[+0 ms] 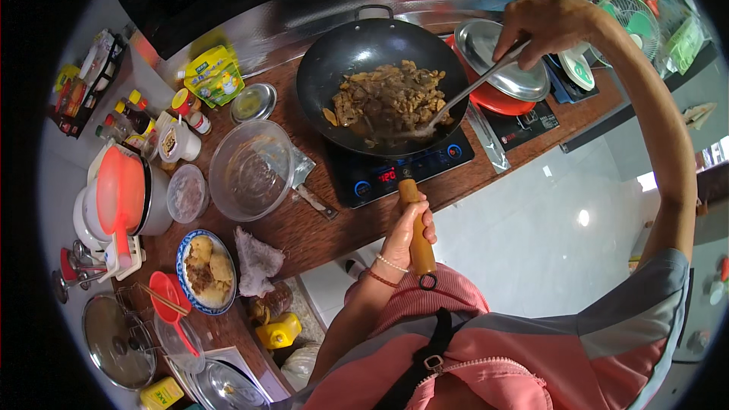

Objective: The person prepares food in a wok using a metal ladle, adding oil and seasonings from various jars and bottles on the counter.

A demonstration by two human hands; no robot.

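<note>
A black wok (376, 40) stands on a lit induction cooker (407, 173), with browned meat pieces (393, 97) in brown sauce inside. My left hand (413, 225) is closed around the wok's wooden handle (421, 233), which points towards me. Above the wok's right side, my right hand (538, 28) grips a long metal cooking utensil (478, 81). Its lower end is in the food at the wok's right front; its exact shape is blurred there. Left of the cooker lie a spatula with a metal blade (304, 173) and a clear plastic bowl (250, 171) smeared with residue.
A red pot (495, 99) with a metal lid stands close right of the wok. Seasoning bottles (191, 108), a yellow pouch (213, 77), a blue-rimmed plate of food (182, 270) and a crumpled cloth (256, 262) are on the left counter. A green fan (632, 23) is at upper right.
</note>
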